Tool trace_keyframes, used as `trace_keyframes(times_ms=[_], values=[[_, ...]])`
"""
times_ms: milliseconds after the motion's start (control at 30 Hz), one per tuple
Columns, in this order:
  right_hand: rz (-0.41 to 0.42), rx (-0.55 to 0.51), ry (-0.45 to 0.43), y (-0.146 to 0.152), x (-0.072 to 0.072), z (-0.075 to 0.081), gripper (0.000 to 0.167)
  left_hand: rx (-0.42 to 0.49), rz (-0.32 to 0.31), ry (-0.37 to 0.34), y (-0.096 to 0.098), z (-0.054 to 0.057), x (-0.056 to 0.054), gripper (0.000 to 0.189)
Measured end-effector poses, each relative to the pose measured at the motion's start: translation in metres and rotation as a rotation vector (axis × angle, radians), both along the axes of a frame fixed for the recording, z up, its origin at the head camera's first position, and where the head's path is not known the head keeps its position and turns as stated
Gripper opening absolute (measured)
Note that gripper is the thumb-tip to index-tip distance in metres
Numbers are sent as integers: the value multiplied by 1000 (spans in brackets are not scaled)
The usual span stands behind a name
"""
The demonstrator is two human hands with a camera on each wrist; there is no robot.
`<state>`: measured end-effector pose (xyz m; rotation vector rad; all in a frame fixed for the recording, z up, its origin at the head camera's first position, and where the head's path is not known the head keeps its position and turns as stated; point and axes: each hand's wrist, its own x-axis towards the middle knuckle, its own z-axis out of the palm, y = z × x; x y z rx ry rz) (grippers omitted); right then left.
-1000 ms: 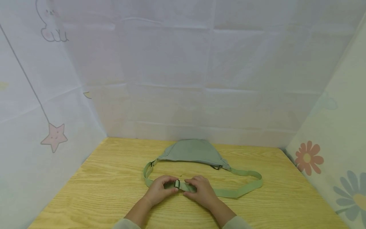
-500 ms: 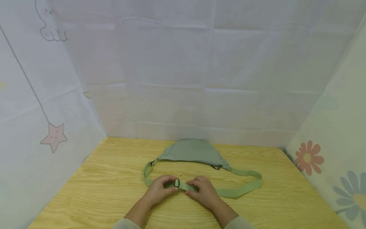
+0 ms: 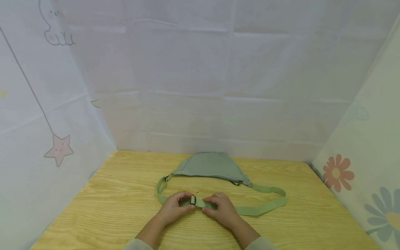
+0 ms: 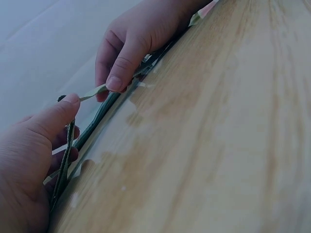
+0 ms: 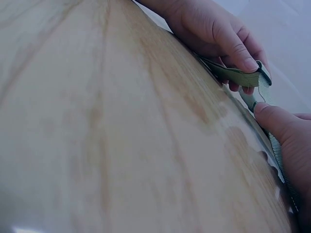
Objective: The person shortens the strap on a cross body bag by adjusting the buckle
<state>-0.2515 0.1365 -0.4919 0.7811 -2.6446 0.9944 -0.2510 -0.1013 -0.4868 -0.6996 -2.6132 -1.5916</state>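
A grey-green waist bag [image 3: 209, 165] lies flat at the back of the table, its light green webbing strap [image 3: 265, 207] looped toward the front. Just left of a dark strap slider [image 3: 193, 200], my left hand [image 3: 172, 209] pinches the strap between thumb and fingers. My right hand [image 3: 224, 211] pinches the same strap a short way right of the slider. A short stretch of webbing spans the gap between the hands. The right wrist view shows doubled webbing [image 5: 238, 76] under the left thumb, with the slider [image 5: 264, 73] at its fingertips.
The wood-grain table [image 3: 125, 194] is bordered by a pale cloth backdrop [image 3: 187, 86] at the back and sides. A second dark strap fitting [image 3: 166, 178] sits near the bag's left end, and a zipper pull [image 3: 235, 182] hangs at its right corner.
My right hand has shifted slightly to the right along the strap, so a little more webbing shows between the hands. The left hand and the bag stay in place.
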Motion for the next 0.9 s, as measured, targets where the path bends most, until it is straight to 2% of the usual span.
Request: trace_keyframes(times_ms=[400, 700, 900], values=[[12, 13, -1, -1, 2, 0, 28, 106, -58, -68, 2, 4, 1, 33], [21, -1, 35, -2, 3, 0, 27, 104, -91, -76, 1, 4, 2, 34], [10, 1, 6, -4, 3, 1, 29, 101, -86, -66, 0, 1, 0, 33]])
